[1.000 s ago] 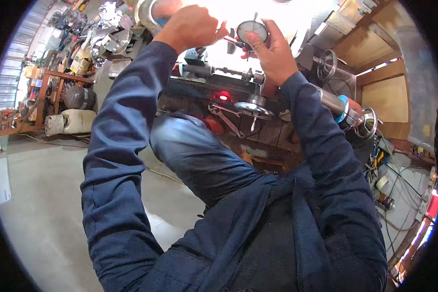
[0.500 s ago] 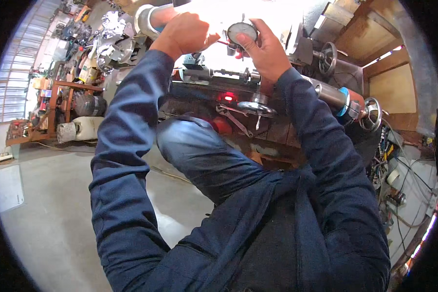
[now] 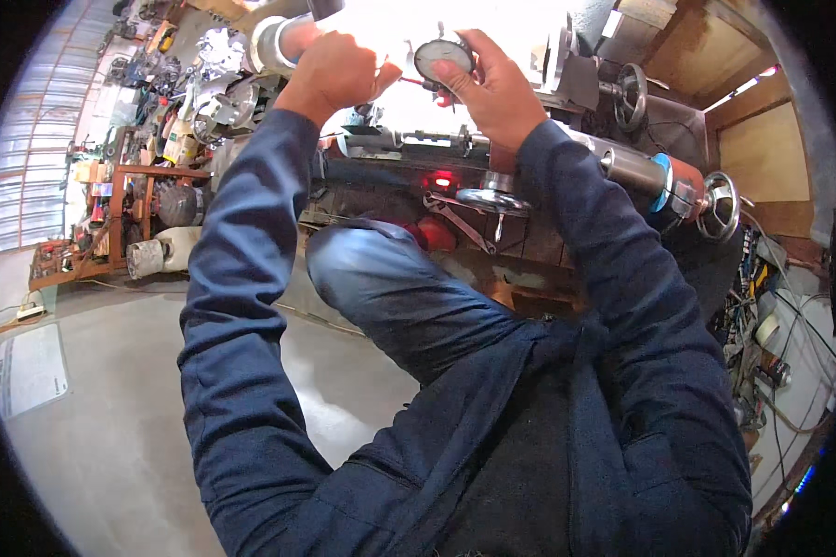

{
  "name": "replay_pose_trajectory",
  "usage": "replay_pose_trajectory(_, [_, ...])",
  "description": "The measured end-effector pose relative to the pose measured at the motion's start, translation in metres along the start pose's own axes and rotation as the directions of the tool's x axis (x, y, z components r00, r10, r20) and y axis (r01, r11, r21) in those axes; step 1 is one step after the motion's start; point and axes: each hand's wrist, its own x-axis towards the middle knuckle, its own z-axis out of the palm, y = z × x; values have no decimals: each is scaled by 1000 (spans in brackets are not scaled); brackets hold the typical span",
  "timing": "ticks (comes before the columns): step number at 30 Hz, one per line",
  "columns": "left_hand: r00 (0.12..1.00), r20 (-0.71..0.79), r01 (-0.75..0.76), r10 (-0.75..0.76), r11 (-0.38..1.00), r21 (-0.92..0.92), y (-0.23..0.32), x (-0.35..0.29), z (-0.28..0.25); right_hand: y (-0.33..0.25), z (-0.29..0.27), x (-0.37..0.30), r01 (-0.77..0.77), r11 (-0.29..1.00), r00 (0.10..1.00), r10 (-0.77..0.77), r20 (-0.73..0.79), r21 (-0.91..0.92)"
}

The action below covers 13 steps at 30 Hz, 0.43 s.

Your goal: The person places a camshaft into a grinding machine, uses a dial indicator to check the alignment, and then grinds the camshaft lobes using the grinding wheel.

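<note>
My right hand [image 3: 502,93] holds a round dial indicator [image 3: 443,58], its thumb across the pale face and its fingers behind the rim. A small dark clamp-like fitting [image 3: 441,90] sits just under the gauge. To the left, my left hand [image 3: 339,72] is closed, with thumb and forefinger drawn together. A thin reddish rod [image 3: 411,81] runs from its fingertips toward the fitting; its kind is hard to make out. Behind the left hand is a metal cylinder [image 3: 267,45]. Strong glare washes out the area beyond both hands.
A lathe spans the space before me, with a front handwheel [image 3: 492,200], a rear handwheel [image 3: 632,97] and a right-end handwheel [image 3: 718,206]. A red lamp [image 3: 443,182] glows above an adjustable wrench [image 3: 460,223]. Metal parts [image 3: 223,111] crowd the left; cables [image 3: 785,325] hang at right.
Both hands and the dial indicator have shifted slightly left in the picture, while the surroundings sit a little farther right. The grips look the same.
</note>
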Motion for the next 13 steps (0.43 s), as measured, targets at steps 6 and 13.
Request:
replay_pose_trajectory(6, [978,-203,-31,44,997,71,29,7,1,-5,-2,-1,19,1000,999,-20,42,21])
replay_pose_trajectory(13, [969,19,244,-245,955,-167,25,3,-1,7,0,4,-7,999,1000,7,0,42])
